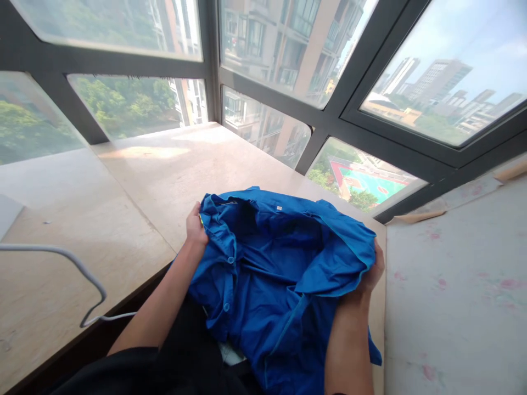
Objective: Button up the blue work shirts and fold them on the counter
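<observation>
A blue buttoned shirt (272, 318) hangs spread between my two hands, its collar end toward the window. Its front lies partly open, and pale buttons run down the left side. My left hand (196, 224) is closed on the shirt's upper left edge. At the opposite edge my right hand (374, 269) grips the cloth, with its fingers partly hidden behind the fabric. The lower part of the shirt drapes over the sill's edge toward my lap.
A wide stone windowsill (144, 186) stretches below dark-framed windows (212, 66). On the left, a grey-white cable (78, 263) curves across it. A floral-papered wall (453, 291) with peeling edges stands close on the right.
</observation>
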Available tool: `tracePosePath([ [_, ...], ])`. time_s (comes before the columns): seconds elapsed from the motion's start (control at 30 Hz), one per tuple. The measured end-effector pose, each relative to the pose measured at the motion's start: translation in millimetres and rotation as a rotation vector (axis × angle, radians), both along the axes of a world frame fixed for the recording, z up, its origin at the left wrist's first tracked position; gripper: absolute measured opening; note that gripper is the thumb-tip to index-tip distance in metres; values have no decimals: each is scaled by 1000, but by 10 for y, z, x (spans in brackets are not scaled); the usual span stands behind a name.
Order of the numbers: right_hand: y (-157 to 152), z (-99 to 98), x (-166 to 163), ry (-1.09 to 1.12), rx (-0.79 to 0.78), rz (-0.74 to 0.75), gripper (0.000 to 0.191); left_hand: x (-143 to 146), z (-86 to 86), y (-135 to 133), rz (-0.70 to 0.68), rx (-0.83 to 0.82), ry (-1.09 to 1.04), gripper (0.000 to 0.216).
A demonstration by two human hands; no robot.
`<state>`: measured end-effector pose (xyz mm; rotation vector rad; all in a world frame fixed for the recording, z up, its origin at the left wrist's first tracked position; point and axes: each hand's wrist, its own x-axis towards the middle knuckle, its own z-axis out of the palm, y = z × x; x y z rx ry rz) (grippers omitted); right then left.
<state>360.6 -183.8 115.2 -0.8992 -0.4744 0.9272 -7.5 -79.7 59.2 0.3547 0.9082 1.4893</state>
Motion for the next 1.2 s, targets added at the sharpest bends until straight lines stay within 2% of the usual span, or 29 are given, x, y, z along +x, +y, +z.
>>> tracePosePath([
  [0.07,-50,69,-84,1,9,23,27,-81,196,-146,-65,189,185,54],
  [0.1,-66,95,-166,-8,14,28,27,-71,263,-247,-165,294,350,62],
  [0.17,-93,142,-397,-38,16,48,21,44,312,-473,-526,506,787,87],
  [0.23,-144,189,-666,-82,9,133,17,236,250,-688,-933,686,1241,112],
  [0.3,-249,238,-901,-124,-9,322,21,422,119,-851,-1199,748,1580,121],
  [0.33,-324,262,-987,-140,-21,433,25,487,47,-907,-1258,724,1700,119],
  [0.4,-501,305,-1085,-161,-50,631,34,536,-76,-967,-1268,727,1808,107],
  [0.47,-677,338,-1097,-172,-73,755,41,488,-159,-974,-1159,734,1832,91],
  [0.53,-806,368,-1056,-187,-80,783,45,393,-215,-953,-1020,716,1818,68],
  [0.63,-866,431,-980,-223,-51,707,42,249,-258,-911,-934,681,1754,33],
  [0.7,-835,491,-952,-239,35,618,37,159,-234,-883,-909,658,1685,22],
  [0.8,-748,592,-944,-237,138,458,30,-16,-67,-808,-813,628,1553,18],
  [0.9,-651,660,-942,-219,66,337,25,-265,232,-652,-636,603,1404,16],
  [0.97,-574,668,-936,-197,38,289,21,-462,459,-488,-386,535,1252,11],
  [1.07,-437,629,-948,-168,45,279,19,-804,819,-153,131,338,868,15],
  [1.13,-347,576,-995,-181,17,355,26,-1063,1098,106,465,246,610,21],
  [1.2,-271,497,-1072,-221,-37,476,34,-1309,1426,352,737,318,562,27],
])
